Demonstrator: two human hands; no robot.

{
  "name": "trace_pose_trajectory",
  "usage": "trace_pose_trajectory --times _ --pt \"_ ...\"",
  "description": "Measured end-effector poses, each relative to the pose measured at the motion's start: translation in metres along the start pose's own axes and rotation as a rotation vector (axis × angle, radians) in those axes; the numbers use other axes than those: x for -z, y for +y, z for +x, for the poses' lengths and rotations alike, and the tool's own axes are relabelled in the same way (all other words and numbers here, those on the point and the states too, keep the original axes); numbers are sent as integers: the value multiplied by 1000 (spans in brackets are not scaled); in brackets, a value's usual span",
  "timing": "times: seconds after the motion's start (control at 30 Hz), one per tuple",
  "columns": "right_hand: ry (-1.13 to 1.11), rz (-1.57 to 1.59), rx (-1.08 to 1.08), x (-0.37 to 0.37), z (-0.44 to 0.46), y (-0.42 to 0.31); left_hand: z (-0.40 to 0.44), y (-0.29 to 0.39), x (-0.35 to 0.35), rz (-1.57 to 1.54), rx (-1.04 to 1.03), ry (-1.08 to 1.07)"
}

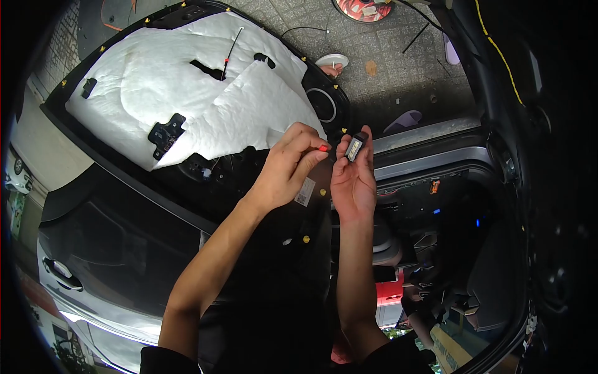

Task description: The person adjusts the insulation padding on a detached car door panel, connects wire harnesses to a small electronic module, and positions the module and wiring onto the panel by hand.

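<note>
Near the centre, my left hand [289, 163] pinches a small red piece [323, 148] between thumb and fingertips. Just to its right, my right hand [355, 177], palm up, holds a small black light module [355, 148] with a pale lit-looking strip, its fingers curled around it. The two hands are close but apart. Both are over the edge of a car door panel [314, 218] with yellow clips. White padding [156, 68] covers much of the door frame at the upper left.
A dark speaker opening [321, 105] lies above my hands. Another person's hand [333, 70] is by a white disc [332, 60] at the top. A purple slipper [403, 121] lies beyond the door sill [430, 132]. The car interior fills the lower right.
</note>
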State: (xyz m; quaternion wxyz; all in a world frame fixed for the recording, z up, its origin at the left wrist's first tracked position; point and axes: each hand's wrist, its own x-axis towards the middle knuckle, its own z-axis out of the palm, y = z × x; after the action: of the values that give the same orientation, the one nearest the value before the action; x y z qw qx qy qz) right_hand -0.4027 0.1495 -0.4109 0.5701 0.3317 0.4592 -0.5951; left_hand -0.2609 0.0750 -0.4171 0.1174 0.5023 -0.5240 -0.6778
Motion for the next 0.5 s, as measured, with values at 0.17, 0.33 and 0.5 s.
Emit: trace_pose_trajectory --times 0.17,0.33,0.5 --pt "-31 99 -78 6 2 -2 -3 16 0 -144 208 34" --pt "-26 7 -54 6 1 1 -4 11 -10 -276 316 108" --pt "36 -137 -6 -4 -1 1 -8 4 -14 -328 324 125"
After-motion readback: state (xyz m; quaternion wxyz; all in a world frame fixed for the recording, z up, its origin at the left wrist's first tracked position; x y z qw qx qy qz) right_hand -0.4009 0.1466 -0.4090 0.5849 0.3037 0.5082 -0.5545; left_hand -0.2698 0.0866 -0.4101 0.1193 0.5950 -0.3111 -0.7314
